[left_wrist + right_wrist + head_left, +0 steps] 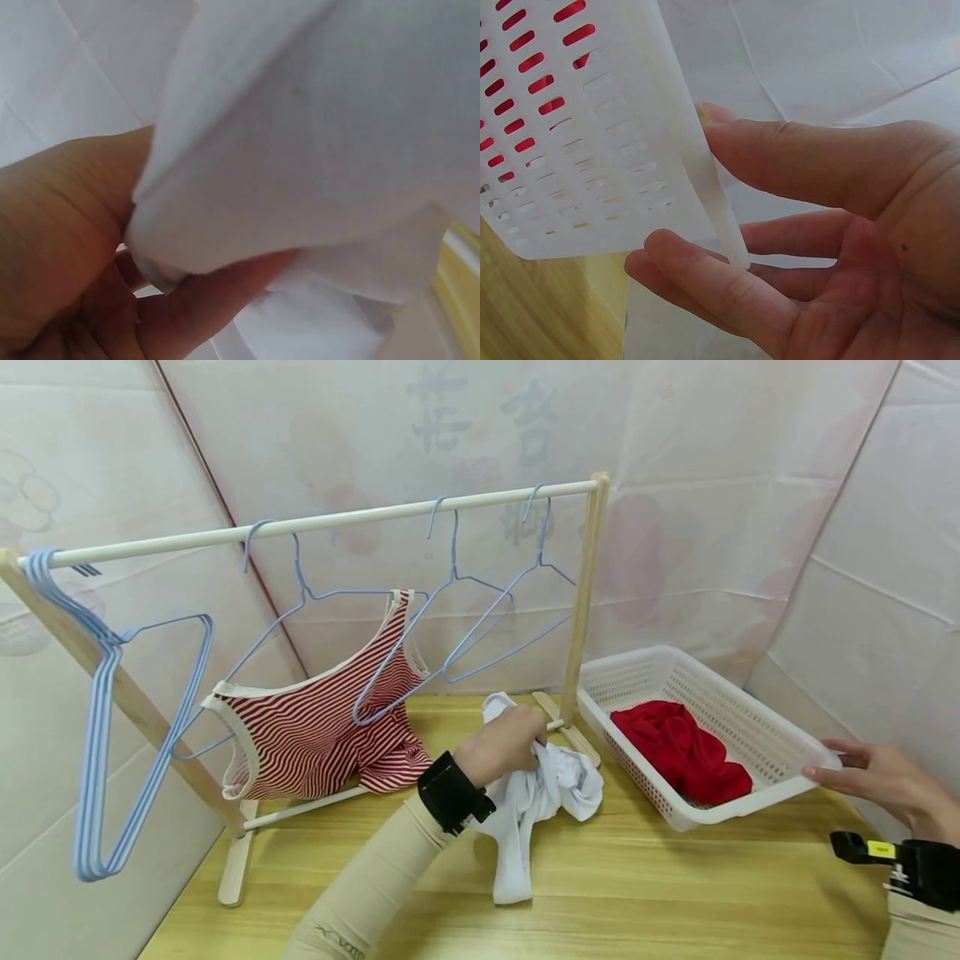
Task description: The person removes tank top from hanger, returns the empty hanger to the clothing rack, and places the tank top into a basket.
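The head view is looking forward and down; very near, left wrist view is sharing white cloth (300, 135), right one, basket (622, 135).

3 pale, creased walls (697, 452) stand behind and beside a yellowish wood-grain tabletop (645, 885).

No wording can be read with certainty. Faint large characters (438, 410) are printed on the backdrop (675, 435), dark letters (341, 941) on the left sleeve (375, 881). A yellow label (881, 849) is borne by the right wrist camera (930, 872), its print too small.
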The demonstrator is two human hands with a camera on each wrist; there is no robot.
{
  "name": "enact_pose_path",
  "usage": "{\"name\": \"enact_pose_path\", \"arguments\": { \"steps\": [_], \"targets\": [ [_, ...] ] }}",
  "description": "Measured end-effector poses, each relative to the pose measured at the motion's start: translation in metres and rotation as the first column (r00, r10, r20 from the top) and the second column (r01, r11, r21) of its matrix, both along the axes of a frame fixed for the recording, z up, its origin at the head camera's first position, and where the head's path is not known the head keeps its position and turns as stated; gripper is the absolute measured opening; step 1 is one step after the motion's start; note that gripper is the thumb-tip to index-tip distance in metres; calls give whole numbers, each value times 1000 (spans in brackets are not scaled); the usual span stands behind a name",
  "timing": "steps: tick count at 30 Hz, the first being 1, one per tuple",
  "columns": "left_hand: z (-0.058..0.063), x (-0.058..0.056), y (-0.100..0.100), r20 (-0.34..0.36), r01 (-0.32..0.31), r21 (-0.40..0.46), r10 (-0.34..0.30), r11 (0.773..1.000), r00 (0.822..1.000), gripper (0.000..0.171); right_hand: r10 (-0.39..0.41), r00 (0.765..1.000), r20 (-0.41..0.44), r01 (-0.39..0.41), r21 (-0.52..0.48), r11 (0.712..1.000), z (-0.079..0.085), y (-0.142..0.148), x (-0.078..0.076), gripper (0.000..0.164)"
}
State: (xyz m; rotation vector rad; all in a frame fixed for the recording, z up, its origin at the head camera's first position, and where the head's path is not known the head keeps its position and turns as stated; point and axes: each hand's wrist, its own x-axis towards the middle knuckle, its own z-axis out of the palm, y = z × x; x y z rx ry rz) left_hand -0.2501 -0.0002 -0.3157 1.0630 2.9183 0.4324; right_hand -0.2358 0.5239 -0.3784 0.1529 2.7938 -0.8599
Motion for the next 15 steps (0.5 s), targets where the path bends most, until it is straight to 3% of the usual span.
{"name": "enact_pose_path", "arguments": {
  "steps": [9,15],
  "targets": [
    [10,2,2,-4,8,0,-8,1000,1000,20,8,1000,1,-8,-3,1000,0,1,0,106],
    [19,2,5,-79,-7,41,11,999,997,19,8,1000,-12,-7,2,1000,-1,2,-1,107]
  ]
}}
